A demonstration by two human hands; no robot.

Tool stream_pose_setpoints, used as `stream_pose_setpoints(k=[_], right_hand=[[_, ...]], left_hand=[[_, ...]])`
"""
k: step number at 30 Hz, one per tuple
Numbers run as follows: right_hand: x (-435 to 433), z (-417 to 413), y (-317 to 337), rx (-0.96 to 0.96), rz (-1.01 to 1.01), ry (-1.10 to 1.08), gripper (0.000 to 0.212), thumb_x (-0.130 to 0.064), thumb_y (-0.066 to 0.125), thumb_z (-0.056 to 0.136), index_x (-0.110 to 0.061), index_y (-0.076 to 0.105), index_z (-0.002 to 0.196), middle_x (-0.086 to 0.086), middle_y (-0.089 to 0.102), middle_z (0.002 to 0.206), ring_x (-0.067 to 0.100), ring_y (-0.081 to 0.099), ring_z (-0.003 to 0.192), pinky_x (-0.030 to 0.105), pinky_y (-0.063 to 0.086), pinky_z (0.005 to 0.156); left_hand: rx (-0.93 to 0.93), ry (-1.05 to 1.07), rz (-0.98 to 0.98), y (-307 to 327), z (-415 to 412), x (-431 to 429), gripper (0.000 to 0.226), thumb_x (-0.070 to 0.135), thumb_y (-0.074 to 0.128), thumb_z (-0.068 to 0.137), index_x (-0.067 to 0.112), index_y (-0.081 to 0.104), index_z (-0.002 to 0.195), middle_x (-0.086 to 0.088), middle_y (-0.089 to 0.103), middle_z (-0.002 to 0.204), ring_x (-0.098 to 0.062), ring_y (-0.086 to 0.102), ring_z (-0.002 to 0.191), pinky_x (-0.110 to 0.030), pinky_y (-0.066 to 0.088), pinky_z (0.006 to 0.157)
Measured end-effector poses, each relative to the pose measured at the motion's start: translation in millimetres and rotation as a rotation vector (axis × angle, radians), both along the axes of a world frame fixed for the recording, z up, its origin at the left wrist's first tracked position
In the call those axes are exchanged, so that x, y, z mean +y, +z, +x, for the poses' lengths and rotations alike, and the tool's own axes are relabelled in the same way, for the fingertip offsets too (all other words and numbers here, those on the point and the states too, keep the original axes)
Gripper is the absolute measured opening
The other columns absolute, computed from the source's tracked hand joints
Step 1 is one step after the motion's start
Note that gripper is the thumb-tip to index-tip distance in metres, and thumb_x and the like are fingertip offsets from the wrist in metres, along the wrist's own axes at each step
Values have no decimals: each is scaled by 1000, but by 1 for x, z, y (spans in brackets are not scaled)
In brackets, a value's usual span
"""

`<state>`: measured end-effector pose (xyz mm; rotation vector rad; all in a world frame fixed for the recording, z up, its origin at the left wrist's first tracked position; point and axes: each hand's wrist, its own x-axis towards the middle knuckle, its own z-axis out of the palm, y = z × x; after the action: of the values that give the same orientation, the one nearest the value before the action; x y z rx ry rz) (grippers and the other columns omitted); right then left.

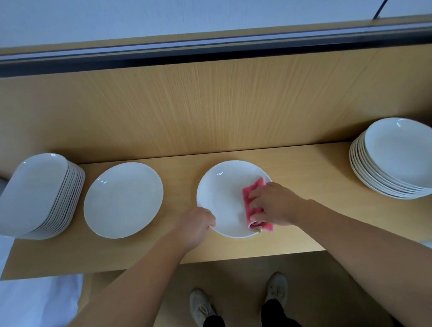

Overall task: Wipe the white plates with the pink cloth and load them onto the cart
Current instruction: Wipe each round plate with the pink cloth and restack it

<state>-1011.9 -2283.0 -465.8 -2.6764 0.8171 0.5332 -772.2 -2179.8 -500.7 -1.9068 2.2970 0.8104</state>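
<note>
A round white plate (221,195) lies flat on the wooden shelf (300,221) in front of me. My left hand (195,227) grips its near-left rim. My right hand (274,204) presses a folded pink cloth (253,206) onto the right half of that plate. A second single white plate (123,199) lies to the left, untouched. At the far left stands a stack of oblong white plates (36,197). A stack of round white plates (400,158) stands at the far right. No cart is in view.
A wood-grain back panel (207,108) rises behind the shelf, topped by a dark rail (204,52). The shelf's front edge runs just below my wrists. My two feet in pale shoes (238,302) stand on the floor beneath. Something white (30,310) lies at lower left.
</note>
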Motion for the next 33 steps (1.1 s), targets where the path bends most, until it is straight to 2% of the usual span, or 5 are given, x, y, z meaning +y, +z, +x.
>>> stream_pose_setpoints(k=[7,17,26,30,33], right_hand=[[12,9,-4,264,58,-81,100,-79,42,79,-25,8,156,5,-5,163,35,-12,148,46,-3,119],[8,-8,0,188,-37,123,32,-44,53,88,-26,63,113,0,52,129,25,50,116,34,40,99],[3,-19,16,17,148,-62,17,-12,45,90,-24,57,89,-5,58,86,21,53,83,30,45,68],[-2,-26,26,-151,114,-198,22,-14,46,89,-25,64,97,-4,61,85,21,53,80,30,40,65],[-10,-36,37,-217,68,-251,21,-14,47,91,-26,64,97,-6,65,91,20,52,82,30,39,66]], left_hand=[[-71,-2,17,5,-7,0,27,8,45,90,11,68,101,-1,64,107,-20,57,102,-25,35,72],[-93,29,30,11,-8,-7,31,13,49,93,18,71,113,4,66,120,-15,57,112,-23,42,92],[-187,14,86,26,-31,-6,38,7,48,91,18,58,126,4,54,130,-19,50,121,-24,37,92],[-214,-155,34,40,-73,-3,17,27,57,83,15,48,90,0,54,103,-23,56,98,-29,30,67],[-217,-135,35,28,-100,-2,35,31,55,89,10,49,116,-4,49,121,-24,50,111,-34,35,76]])
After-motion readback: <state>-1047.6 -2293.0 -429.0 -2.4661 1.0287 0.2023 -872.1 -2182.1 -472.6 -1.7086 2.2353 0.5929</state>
